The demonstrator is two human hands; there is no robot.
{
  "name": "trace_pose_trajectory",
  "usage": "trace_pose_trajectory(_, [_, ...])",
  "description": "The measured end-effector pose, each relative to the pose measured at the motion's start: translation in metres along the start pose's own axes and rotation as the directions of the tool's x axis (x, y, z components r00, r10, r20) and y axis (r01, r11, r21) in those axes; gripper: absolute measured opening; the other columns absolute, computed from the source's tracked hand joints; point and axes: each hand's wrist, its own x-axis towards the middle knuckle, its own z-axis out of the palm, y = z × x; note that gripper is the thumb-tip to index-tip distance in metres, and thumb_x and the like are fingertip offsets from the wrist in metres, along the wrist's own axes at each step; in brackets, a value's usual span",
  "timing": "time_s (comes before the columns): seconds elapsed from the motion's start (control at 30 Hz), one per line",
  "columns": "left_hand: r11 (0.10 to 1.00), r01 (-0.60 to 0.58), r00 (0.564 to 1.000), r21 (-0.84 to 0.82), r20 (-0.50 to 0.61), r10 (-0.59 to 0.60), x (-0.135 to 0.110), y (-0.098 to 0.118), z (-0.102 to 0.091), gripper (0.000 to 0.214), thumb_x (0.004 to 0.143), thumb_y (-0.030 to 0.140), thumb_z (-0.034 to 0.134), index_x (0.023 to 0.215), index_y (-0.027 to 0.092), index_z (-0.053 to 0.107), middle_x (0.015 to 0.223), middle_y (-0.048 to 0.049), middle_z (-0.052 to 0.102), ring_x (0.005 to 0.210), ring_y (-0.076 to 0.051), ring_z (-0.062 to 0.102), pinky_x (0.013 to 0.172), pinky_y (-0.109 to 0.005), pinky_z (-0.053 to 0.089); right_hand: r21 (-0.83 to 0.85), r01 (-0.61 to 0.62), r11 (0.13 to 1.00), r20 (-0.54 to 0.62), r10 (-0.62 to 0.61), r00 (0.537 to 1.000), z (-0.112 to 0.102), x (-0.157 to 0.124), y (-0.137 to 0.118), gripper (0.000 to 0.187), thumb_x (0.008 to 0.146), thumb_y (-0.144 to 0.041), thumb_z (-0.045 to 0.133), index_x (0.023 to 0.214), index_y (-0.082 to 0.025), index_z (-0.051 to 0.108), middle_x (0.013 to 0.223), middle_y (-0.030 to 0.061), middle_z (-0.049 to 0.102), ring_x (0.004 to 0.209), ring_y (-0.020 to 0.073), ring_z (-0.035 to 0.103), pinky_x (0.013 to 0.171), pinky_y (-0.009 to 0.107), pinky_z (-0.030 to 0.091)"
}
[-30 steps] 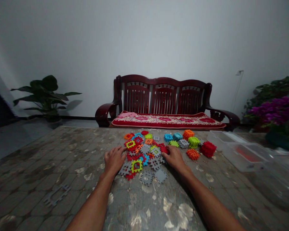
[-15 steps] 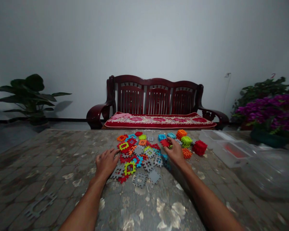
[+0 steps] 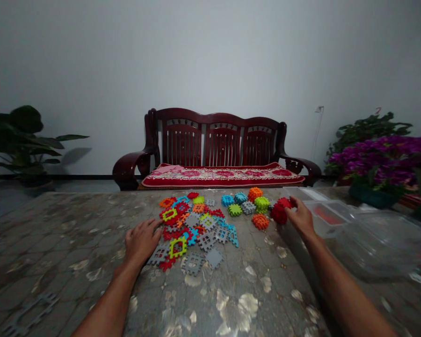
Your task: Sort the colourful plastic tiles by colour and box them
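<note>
My left hand point(image 3: 141, 241) lies on the table with its fingers stretched out. Its fingertips reach the left edge of a pile of flat notched plastic tiles, beside a yellow-green frame tile point(image 3: 177, 248) and a grey tile point(image 3: 160, 254). At the right, my right hand point(image 3: 301, 218) pinches a red notched tile point(image 3: 285, 202) at the red stack point(image 3: 278, 214); whether the tile rests fully on it I cannot tell. Left of that stand an orange stack point(image 3: 260, 221), a yellow-green stack point(image 3: 262, 204), a grey stack point(image 3: 248, 207) and a blue stack point(image 3: 227, 200).
Clear plastic boxes point(image 3: 331, 213) and a large clear container point(image 3: 382, 243) stand to the right. A grey frame piece point(image 3: 31, 313) lies at the near left. Purple flowers point(image 3: 389, 161) occupy the far right, and a wooden bench point(image 3: 221, 140) is behind the table.
My right hand has moved right with the red tile, from near the blue stack to the red stack. The view has turned slightly right. My left hand stays by the pile.
</note>
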Motion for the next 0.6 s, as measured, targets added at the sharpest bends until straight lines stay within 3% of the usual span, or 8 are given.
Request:
trace_pose_trajectory(0.33, [1.000,-0.019,0.999,-0.017,-0.050,0.019,0.003,-0.006,0.011,0.044,0.096,0.037,0.039,0.130,0.032,0.066,0.143,-0.0070,0.061,0.133,-0.028,0.052,0.110,-0.053,0.033,-0.025,-0.026,0.999,0.075,0.028,0.997,0.008,-0.002,0.008,0.070,0.071,-0.044,0.059,0.134,-0.013,0.057,0.130,0.0177,0.064,0.117,0.0337,0.062,0.104,0.048,0.046])
trace_pose_trajectory(0.6, [1.000,-0.013,1.000,-0.012,-0.026,0.012,0.002,-0.005,0.007,0.044,0.096,0.036,0.039,0.131,0.031,0.065,0.144,-0.0070,0.060,0.135,-0.029,0.051,0.110,-0.054,0.034,-0.016,-0.080,0.997,0.109,0.081,0.991,0.013,-0.013,0.013,0.109,0.059,-0.054,0.076,0.152,-0.016,0.031,0.142,0.0223,0.053,0.128,0.0401,0.053,0.105,0.054,0.043])
